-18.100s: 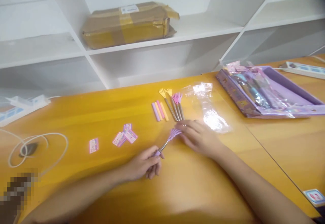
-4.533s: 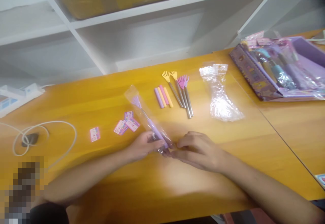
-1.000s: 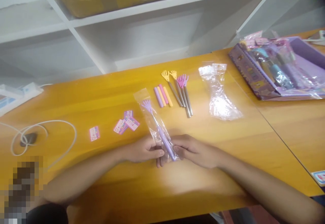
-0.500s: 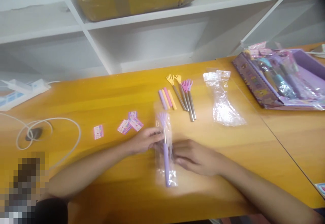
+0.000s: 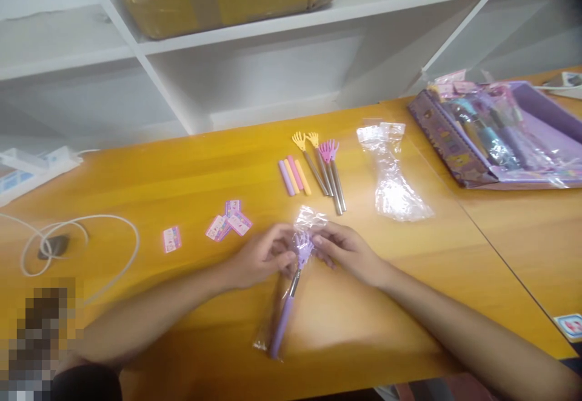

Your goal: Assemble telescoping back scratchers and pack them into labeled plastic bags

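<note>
A purple back scratcher (image 5: 283, 322) with a hand-shaped head and metal shaft lies inside a clear plastic bag (image 5: 310, 217), tilted, its handle toward me. My left hand (image 5: 268, 252) pinches the bag on the left, beside the scratcher's head. On the right, my right hand (image 5: 343, 248) grips the bag's other edge, thumb against the head. Beyond my hands lie yellow and pink scratcher heads on metal shafts (image 5: 331, 174), next to several loose coloured handles (image 5: 294, 177). Small printed cards (image 5: 230, 222) overlap to the left, with a single card (image 5: 171, 240) farther out.
Clear plastic bags (image 5: 395, 186) are piled to the right of the shafts. A purple display box (image 5: 450, 146) with packed scratchers stands at the far right. A white cable (image 5: 136, 237) loops at the left near a power strip (image 5: 40, 168). White shelving (image 5: 291, 19) rises behind the table.
The bagged scratcher has tilted, its handle swinging left and its head lowering toward me. My right hand has moved up from beside the shaft to the head end of the bag.
</note>
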The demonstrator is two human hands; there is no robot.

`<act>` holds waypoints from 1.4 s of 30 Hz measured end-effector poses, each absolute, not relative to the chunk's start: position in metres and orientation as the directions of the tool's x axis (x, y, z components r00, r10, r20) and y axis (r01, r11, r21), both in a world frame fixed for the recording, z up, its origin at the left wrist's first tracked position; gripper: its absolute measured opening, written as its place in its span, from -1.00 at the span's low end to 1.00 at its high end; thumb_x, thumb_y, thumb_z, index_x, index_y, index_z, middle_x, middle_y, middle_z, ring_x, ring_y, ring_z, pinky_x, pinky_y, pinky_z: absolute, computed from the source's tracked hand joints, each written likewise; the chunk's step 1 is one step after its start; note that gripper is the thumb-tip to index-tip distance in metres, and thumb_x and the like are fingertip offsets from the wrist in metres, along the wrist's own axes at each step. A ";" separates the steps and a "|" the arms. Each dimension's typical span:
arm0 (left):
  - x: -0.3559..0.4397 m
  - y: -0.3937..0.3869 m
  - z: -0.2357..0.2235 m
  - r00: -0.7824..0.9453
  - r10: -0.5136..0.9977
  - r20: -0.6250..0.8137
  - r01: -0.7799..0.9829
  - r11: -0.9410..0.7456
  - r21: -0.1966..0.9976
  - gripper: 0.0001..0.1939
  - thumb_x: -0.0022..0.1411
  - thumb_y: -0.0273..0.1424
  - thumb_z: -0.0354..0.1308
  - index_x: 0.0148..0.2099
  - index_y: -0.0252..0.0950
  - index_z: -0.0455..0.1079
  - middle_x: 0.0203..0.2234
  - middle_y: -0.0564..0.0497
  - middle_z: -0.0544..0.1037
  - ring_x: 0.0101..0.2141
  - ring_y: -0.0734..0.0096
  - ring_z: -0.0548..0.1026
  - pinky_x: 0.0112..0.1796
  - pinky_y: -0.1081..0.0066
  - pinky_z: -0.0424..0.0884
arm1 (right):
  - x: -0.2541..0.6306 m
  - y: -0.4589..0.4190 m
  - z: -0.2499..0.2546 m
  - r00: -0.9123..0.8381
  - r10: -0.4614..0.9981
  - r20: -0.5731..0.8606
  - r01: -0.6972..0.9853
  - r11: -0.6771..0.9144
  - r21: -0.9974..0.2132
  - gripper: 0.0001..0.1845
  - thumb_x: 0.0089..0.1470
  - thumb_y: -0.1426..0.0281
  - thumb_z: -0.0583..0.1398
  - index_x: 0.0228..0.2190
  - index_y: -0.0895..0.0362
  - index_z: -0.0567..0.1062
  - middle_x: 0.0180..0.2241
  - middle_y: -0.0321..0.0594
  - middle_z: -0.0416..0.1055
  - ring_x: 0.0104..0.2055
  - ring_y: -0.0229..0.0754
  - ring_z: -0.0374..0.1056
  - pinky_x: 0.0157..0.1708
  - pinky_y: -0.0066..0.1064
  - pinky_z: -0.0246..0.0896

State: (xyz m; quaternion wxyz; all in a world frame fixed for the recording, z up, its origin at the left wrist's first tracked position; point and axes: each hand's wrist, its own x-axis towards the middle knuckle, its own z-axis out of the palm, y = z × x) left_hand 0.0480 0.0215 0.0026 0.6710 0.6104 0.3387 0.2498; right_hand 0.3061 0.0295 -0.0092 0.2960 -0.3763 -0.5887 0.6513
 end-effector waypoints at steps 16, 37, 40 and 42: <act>0.044 0.028 -0.001 0.487 0.873 0.026 0.083 -0.076 0.994 -0.74 0.51 -0.32 0.15 0.12 -0.26 0.56 -0.05 -0.15 0.65 -0.02 0.21 0.60 0.05 0.25 0.49 | 0.305 0.025 0.004 -0.651 0.759 -0.029 0.252 0.180 -0.951 -0.62 0.45 0.09 0.16 -0.05 0.12 0.61 -0.31 -0.20 0.54 -0.26 -0.17 0.42 -0.18 -0.37 0.40; 0.046 0.030 -0.007 0.463 0.886 -0.032 0.068 0.000 0.998 -0.80 0.47 -0.30 0.25 0.00 -0.27 0.61 -0.11 -0.11 0.71 -0.06 0.24 0.65 0.02 0.24 0.53 | 0.304 0.023 0.004 -0.678 0.735 -0.029 0.258 0.201 -0.945 -0.71 0.46 0.19 0.17 -0.03 0.12 0.58 -0.38 -0.31 0.41 -0.39 -0.30 0.27 -0.35 -0.44 0.18; 0.047 0.030 -0.006 0.443 0.895 -0.043 0.103 -0.003 0.995 -0.81 0.44 -0.27 0.29 -0.04 -0.28 0.60 -0.15 -0.10 0.71 -0.11 0.25 0.65 -0.04 0.27 0.53 | 0.304 0.023 0.004 -0.677 0.735 -0.035 0.274 0.208 -0.939 -0.71 0.46 0.20 0.18 -0.01 0.12 0.57 -0.36 -0.29 0.44 -0.39 -0.30 0.29 -0.35 -0.44 0.20; 0.048 0.030 -0.004 0.432 0.901 -0.044 0.135 -0.016 0.991 -0.81 0.42 -0.26 0.31 -0.10 -0.29 0.59 -0.22 -0.08 0.69 -0.18 0.29 0.62 -0.11 0.31 0.52 | 0.303 0.023 0.003 -0.678 0.734 -0.034 0.285 0.220 -0.933 -0.70 0.46 0.20 0.17 -0.03 0.13 0.58 -0.34 -0.27 0.46 -0.39 -0.30 0.30 -0.35 -0.44 0.21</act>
